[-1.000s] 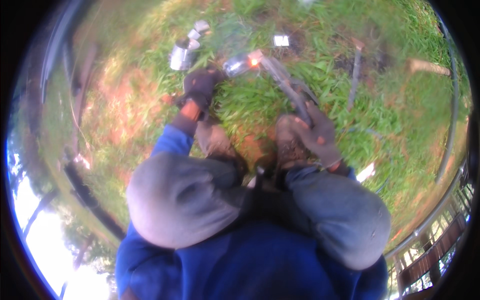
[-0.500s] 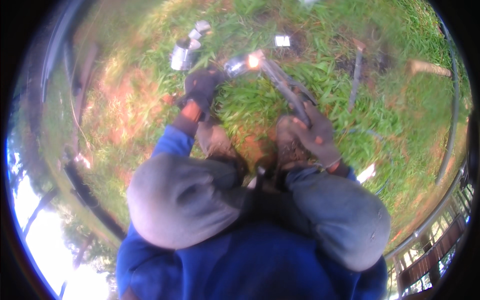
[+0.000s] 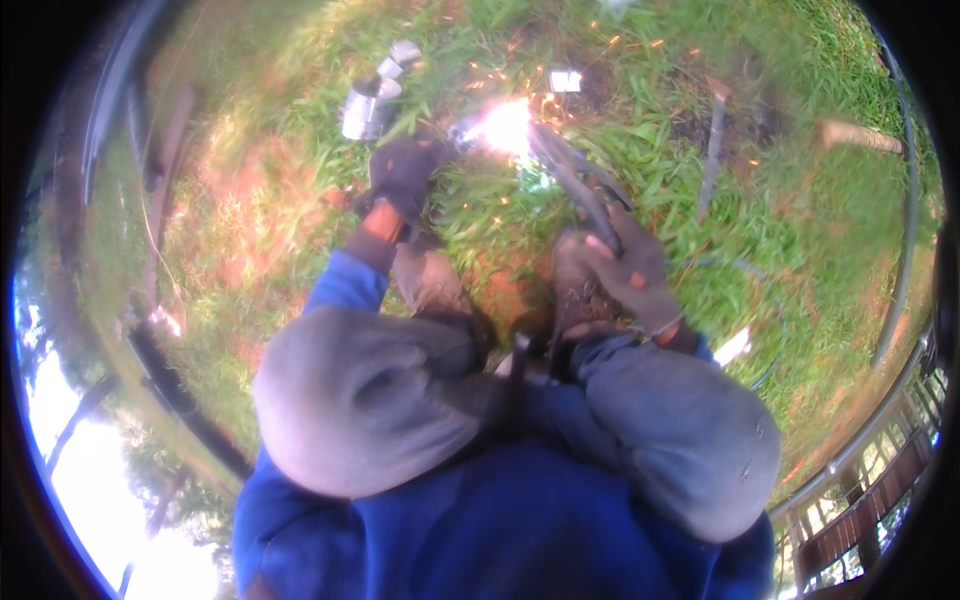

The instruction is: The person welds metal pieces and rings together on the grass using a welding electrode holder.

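Head view: one dark-gloved right hand, closed round a long dark-grey tool; one dark-gloved left hand, grip indiscernible, beside a shiny metal cylinder; white sparking glare between, ahead of both hands.

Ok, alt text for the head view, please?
A brilliant flare throws sparks over grass, at the far end of a dark tool gripped by the right gloved hand. The left gloved hand is beside a metal piece near the flare.
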